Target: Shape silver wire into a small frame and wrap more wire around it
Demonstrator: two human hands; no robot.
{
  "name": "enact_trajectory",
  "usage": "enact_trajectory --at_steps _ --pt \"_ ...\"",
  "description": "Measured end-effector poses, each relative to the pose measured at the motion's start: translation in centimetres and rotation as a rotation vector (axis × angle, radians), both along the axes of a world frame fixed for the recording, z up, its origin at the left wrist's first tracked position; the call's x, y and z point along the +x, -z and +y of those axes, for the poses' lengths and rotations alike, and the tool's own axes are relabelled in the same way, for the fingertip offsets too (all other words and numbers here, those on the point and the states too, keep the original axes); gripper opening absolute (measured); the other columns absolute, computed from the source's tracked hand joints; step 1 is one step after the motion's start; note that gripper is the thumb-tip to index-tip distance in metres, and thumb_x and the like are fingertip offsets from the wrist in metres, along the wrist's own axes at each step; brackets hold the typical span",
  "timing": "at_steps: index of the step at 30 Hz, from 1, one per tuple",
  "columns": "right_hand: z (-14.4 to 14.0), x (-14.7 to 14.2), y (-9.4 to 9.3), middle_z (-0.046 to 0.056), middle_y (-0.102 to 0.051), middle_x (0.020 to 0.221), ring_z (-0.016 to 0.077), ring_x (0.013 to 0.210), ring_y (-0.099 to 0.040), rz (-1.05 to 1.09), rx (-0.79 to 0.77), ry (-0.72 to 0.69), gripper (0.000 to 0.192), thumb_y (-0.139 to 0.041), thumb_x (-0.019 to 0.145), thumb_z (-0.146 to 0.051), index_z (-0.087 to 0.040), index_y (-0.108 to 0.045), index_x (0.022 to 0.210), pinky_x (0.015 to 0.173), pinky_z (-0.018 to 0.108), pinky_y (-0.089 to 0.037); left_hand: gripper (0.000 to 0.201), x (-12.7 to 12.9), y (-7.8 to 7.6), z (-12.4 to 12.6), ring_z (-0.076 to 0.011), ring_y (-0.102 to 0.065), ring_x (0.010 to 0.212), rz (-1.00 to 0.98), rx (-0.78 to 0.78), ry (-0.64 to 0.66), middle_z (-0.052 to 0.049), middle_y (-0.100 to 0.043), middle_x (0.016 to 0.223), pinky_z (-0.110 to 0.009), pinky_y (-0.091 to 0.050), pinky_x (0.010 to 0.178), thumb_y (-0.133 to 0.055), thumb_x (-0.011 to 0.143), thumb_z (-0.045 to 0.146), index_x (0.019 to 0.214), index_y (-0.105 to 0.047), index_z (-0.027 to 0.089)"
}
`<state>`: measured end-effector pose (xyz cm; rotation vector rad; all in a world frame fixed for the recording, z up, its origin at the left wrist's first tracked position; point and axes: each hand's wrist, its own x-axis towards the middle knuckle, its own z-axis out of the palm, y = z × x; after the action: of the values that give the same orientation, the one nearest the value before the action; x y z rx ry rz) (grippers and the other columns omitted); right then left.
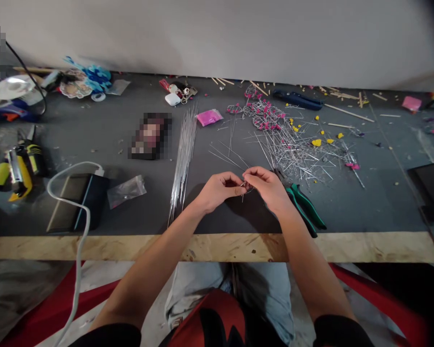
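Observation:
Close to the table's front edge, my left hand (220, 191) and my right hand (268, 187) meet fingertip to fingertip. Both pinch thin silver wires (230, 155), whose long ends spread out up and to the left. The bent part between the fingers is mostly hidden. Beside my right wrist lie green-handled pliers (305, 206), partly covered by it. Beyond my hands spreads a tangled pile of wire pieces (297, 155), many with pink beads (266, 110) on them. Left of my left hand, straight wires (183, 156) lie in a long bundle.
A pink packet (209, 117), dark blue cutter (298, 100), yellow pieces (316, 142) and wooden sticks lie farther back. On the left are a power bank (78, 202) with a white cable (86, 229), a clear bag (126, 191), a blurred-out phone-like object (150, 136) and several yellow-black tools (20, 168).

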<state>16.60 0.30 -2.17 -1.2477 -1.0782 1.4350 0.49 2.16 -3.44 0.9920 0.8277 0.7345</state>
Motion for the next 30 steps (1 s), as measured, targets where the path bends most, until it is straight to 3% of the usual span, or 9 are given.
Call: enact_trajectory --at_steps 8,18,30 --pt "0.3 0.5 -0.1 -0.001 -0.064 0.067 0.0104 0.062 -0.059 0.23 -0.235 -0.092 0.007 -0.066 0.072 -0.025 -0.018 -0.064 0.073 0.064 0.026 -0.048 0.025 -0.5 -0.3 0.2 -0.0076 -0.055 0.066 0.002 -0.012 0.111 0.001 -0.06 0.072 -0.025 -0.043 0.068 -0.076 0.062 0.021 0.078 -0.06 0.011" --pt "0.3 0.9 -0.3 0.001 -0.064 0.065 0.0121 0.057 -0.061 0.234 -0.303 -0.147 0.01 -0.065 0.072 -0.026 -0.017 -0.061 0.073 0.054 0.026 -0.054 0.027 -0.8 0.1 0.3 -0.0111 -0.06 0.065 -0.065 -0.063 0.2 -0.002 -0.062 0.073 -0.028 -0.051 0.062 -0.075 0.065 0.022 0.085 -0.06 0.011" --pt "0.3 1.0 -0.3 0.001 -0.062 0.064 0.0124 0.056 -0.062 0.238 -0.311 -0.2 0.01 -0.062 0.074 -0.025 -0.017 -0.058 0.07 0.058 0.026 -0.055 0.026 -0.9 0.3 0.4 -0.0108 -0.063 0.067 -0.137 -0.117 0.213 -0.002 -0.065 0.073 -0.028 -0.052 0.068 -0.076 0.067 0.025 0.083 -0.061 0.01"
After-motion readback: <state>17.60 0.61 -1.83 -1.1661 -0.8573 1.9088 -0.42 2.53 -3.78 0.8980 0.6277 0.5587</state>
